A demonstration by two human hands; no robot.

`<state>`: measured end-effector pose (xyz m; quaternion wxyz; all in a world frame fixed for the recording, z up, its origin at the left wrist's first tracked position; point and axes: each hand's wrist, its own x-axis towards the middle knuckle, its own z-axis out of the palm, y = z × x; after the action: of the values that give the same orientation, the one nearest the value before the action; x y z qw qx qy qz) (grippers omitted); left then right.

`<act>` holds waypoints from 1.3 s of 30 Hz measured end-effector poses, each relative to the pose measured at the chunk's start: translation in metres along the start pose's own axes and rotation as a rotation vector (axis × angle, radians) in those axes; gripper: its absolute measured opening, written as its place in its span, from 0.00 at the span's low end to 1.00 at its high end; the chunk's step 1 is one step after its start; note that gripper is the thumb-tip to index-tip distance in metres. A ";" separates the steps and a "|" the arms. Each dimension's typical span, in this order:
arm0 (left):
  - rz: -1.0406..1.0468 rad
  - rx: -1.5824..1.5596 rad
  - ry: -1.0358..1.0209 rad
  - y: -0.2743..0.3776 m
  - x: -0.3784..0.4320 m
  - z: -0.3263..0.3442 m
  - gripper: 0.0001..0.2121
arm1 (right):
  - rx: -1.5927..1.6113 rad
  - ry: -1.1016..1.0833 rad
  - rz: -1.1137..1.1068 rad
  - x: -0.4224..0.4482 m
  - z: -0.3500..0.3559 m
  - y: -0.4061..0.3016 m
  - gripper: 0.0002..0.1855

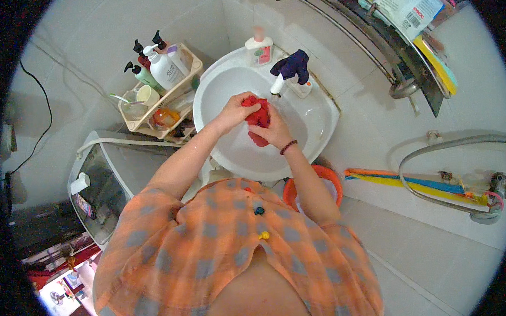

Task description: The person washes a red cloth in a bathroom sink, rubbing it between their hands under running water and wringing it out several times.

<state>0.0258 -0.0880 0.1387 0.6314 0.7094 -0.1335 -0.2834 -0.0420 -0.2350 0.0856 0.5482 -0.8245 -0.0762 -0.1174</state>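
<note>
Both of my hands grip a wet-looking red cloth (261, 118) above the basin of a white washbasin (211, 92). My left hand (237, 109) pinches its upper part between thumb and fingers. Lower down, my right hand (278, 130) is closed around the cloth, and a loose red end hangs below it. Just beyond my right hand is the white spout of a tap (277, 85). A dark navy piece of fabric (295, 66) is draped over the tap. Whether water is running cannot be made out clearly.
A lotion-type bottle (258, 51) and a soap dish (301, 88) stand on the basin's back rim. Left is a plastic rack (163, 107) with pump bottles, beside a washing machine (111, 179). An orange-red bucket (335, 184) sits below right. A shower hose (436, 145) hangs farther right.
</note>
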 end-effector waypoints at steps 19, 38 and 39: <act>0.568 -0.449 0.248 0.191 -0.033 -0.054 0.12 | -0.076 -0.115 0.503 -0.031 0.025 0.124 0.18; 0.183 -0.470 0.019 0.117 -0.031 -0.019 0.09 | 0.000 0.154 0.295 0.020 0.083 0.030 0.23; 0.206 -0.535 0.048 0.127 -0.033 -0.024 0.09 | -0.196 0.100 0.333 0.016 0.089 0.052 0.21</act>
<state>0.0346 -0.0720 0.2707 0.8244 0.5070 -0.1105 -0.2262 -0.0032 -0.1735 0.0106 0.4803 -0.8683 0.1005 -0.0728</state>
